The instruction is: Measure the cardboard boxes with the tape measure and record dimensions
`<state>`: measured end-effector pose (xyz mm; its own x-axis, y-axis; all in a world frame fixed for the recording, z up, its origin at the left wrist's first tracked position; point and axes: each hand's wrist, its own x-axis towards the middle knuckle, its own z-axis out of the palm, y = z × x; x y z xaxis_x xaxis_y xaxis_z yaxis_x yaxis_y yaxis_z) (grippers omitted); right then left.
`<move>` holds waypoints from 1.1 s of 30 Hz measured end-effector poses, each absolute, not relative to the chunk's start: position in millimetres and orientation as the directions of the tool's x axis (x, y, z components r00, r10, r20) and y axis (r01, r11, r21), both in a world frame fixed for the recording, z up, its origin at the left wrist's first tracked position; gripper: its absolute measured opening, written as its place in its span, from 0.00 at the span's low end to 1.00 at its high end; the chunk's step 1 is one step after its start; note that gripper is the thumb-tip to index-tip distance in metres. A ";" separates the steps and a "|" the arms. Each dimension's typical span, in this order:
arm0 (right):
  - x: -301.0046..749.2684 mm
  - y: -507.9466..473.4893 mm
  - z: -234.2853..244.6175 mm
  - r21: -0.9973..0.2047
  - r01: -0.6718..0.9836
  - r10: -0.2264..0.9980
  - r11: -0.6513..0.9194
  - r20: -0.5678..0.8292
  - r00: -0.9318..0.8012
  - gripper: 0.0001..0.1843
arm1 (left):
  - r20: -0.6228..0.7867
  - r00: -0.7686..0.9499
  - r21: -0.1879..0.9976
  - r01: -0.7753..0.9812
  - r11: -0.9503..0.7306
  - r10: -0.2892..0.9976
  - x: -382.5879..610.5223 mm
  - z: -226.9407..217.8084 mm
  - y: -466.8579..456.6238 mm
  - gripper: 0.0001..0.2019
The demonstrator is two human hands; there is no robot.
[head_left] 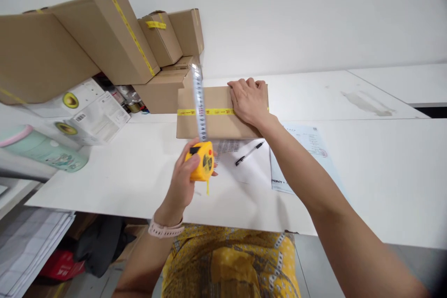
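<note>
My left hand (183, 178) is closed around a yellow tape measure (201, 162), held above the white table (366, 167). Its white blade (199, 102) is pulled out and runs away from me across a flat cardboard box (206, 123) sealed with yellow tape. My right hand (248, 100) lies flat on the right half of that box, fingers reaching its far edge. A black pen (249, 153) rests on paper sheets (303, 149) just in front of the box.
Several cardboard boxes (104, 37) are stacked at the back left against the wall. White product cartons (89, 111) and a mint-green bottle (42, 149) lie at the left. Under the table's left edge sit papers and a red item (61, 264).
</note>
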<state>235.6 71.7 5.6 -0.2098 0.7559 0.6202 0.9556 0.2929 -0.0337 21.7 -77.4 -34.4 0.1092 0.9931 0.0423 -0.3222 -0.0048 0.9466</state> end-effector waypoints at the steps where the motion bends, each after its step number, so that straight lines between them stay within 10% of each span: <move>1: 234.2 64.5 5.0 -0.037 0.955 0.747 0.295 0.631 -0.206 0.27 | 0.107 0.041 0.947 -0.308 -0.089 0.993 14.2 -33.5 -80.4 0.31; 5: 225.5 15.4 -13.0 -0.040 0.942 0.665 0.333 0.718 -0.205 0.25 | 0.237 -0.077 0.944 -0.218 -0.248 0.968 -14.0 -35.2 -94.6 0.31; 11: 222.2 -72.7 -78.4 -0.028 0.897 0.526 0.441 0.818 -0.233 0.28 | 0.007 0.136 0.986 -0.168 0.016 0.991 -26.4 -64.8 -145.7 0.34; 18: 250.5 -116.2 -45.8 -0.677 0.506 0.699 0.535 0.691 0.186 0.23 | -0.224 0.539 0.974 0.097 0.205 0.812 -18.2 -93.1 -183.5 0.37; 23: 257.0 -136.4 -32.9 -0.819 0.351 0.789 0.454 0.553 0.267 0.10 | -0.252 0.604 0.962 0.244 0.126 0.756 -7.7 -90.4 -184.9 0.36; 28: 247.6 -165.9 -44.5 -0.730 0.378 0.738 0.569 0.656 0.157 0.10 | -0.210 0.545 0.976 0.162 0.144 0.812 -0.9 -90.9 -186.9 0.56; 33: 223.7 -178.9 -56.2 -0.358 0.545 0.535 0.758 0.819 -0.208 0.14 | -0.004 0.468 0.992 0.110 -0.054 0.883 2.8 -92.7 -188.5 0.61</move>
<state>223.7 -178.9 -56.2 -0.2077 0.5352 0.8188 0.5450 0.7584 -0.3575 2.8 -188.5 -92.7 0.4684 0.8835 -0.0039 0.1105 -0.0542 0.9924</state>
